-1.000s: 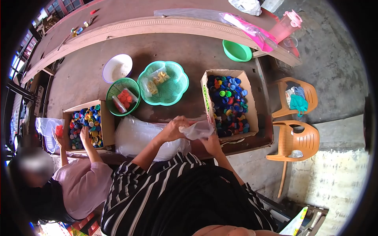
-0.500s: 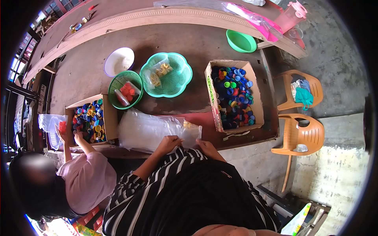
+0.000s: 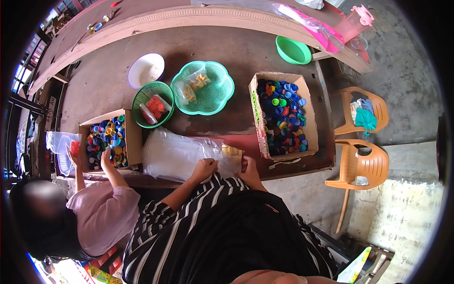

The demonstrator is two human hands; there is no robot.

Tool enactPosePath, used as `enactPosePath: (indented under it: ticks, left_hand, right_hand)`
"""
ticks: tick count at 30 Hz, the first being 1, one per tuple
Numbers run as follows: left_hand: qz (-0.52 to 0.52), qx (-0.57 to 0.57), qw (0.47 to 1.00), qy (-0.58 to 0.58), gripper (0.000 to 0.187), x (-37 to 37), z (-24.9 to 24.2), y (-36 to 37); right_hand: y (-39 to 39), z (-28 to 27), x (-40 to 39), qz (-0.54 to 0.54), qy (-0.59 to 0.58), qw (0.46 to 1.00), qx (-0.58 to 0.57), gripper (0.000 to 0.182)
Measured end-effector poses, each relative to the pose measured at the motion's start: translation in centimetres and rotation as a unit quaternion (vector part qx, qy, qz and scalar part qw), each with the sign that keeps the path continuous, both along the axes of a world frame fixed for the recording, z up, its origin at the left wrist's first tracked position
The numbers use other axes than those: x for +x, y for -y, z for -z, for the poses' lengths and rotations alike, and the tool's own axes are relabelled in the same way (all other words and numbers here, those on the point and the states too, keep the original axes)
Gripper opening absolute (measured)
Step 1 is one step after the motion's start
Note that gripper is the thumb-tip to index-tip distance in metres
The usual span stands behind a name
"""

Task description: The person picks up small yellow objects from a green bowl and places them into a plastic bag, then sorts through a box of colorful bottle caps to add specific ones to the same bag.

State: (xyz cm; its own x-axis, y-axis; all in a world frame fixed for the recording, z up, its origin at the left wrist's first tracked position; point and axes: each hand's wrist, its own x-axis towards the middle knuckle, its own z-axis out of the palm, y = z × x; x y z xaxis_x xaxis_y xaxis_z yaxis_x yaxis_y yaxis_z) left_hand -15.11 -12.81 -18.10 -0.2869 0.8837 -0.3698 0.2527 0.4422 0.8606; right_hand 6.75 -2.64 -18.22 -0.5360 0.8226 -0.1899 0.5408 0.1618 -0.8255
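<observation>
The left hand [image 3: 205,170] curled at the near edge of a clear bag [image 3: 231,164], and the right hand [image 3: 249,174] bent its fingers at the other side; whether either pinched the plastic, I couldn't tell. The bag lay between them at the table's front, yellow caps [image 3: 231,150] at its far end. The step seemed to be handling the bag's edges; the next move called for a sure grip. Beyond lay a pile of plastic bags [image 3: 165,154] and a cardboard box [image 3: 256,118] of caps.
</observation>
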Motion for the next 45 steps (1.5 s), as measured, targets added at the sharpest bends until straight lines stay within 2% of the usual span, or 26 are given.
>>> enactPosePath:
  ticks: [2,5,8,11,14,17,20,23,26,29,32,38,41,45]
  left_hand:
    - [0.006,0.017,1.000,-0.004,0.040,0.0,0.9,0.0]
    - [0.012,0.002,1.000,-0.001,0.038,0.2,0.5,-0.2]
    - [0.030,0.033,0.999,-0.012,0.038,0.2,2.0,0.1]
    - [0.022,0.003,1.000,-0.009,0.038,0.2,1.0,0.1]
    - [0.006,0.006,1.000,-0.004,0.039,0.0,1.9,0.5]
    - [-0.022,-0.016,0.999,0.032,0.041,0.0,1.8,0.5]
    - [0.002,-0.027,1.000,0.012,0.039,-0.2,0.9,0.4]
    - [0.002,-0.027,0.998,-0.062,0.035,0.6,0.8,0.3]
    - [0.110,0.144,0.956,-0.231,0.046,0.7,-2.3,0.2]
    - [0.218,0.214,0.918,-0.255,0.052,0.9,-3.8,0.1]
    - [0.261,0.222,0.885,-0.316,0.049,0.7,-2.4,-0.5]
    - [0.229,0.217,0.914,-0.254,0.024,0.7,0.4,-1.4]
    - [0.184,0.191,0.931,-0.251,0.016,0.8,1.5,-1.0]
    - [0.127,0.137,0.970,-0.158,0.019,0.5,2.7,-0.8]
  right_hand:
    - [-0.4,-1.6,-1.2,-0.015,-0.015,0.980,0.199,0.053]
    - [-1.3,-4.6,-3.0,-0.132,-0.045,0.958,0.251,0.046]
    - [-1.5,-3.5,-4.3,-0.303,-0.044,0.913,0.270,0.036]
    - [-1.5,0.7,-4.4,-0.247,0.064,0.933,0.253,0.032]
    - [-2.1,-2.1,-4.7,-0.217,0.010,0.954,0.207,0.034]
    - [-2.3,-3.9,-3.5,-0.255,-0.017,0.934,0.250,0.045]
    - [-1.3,-2.6,-1.1,-0.325,0.094,0.901,0.272,0.054]
    - [-0.8,-1.0,-0.3,-0.332,0.122,0.897,0.267,0.054]
    - [-0.7,-0.2,-0.1,-0.320,0.090,0.902,0.276,0.054]
    - [-0.6,-0.2,-0.2,-0.305,0.095,0.906,0.277,0.052]
    - [-0.7,-0.2,-0.2,-0.289,0.076,0.915,0.272,0.051]
    - [-0.9,-1.4,0.3,-0.280,0.091,0.917,0.267,0.048]
    - [-1.0,0.5,1.2,-0.251,0.051,0.954,0.157,0.048]
    - [-1.0,0.5,1.4,-0.110,-0.032,0.993,-0.020,0.039]
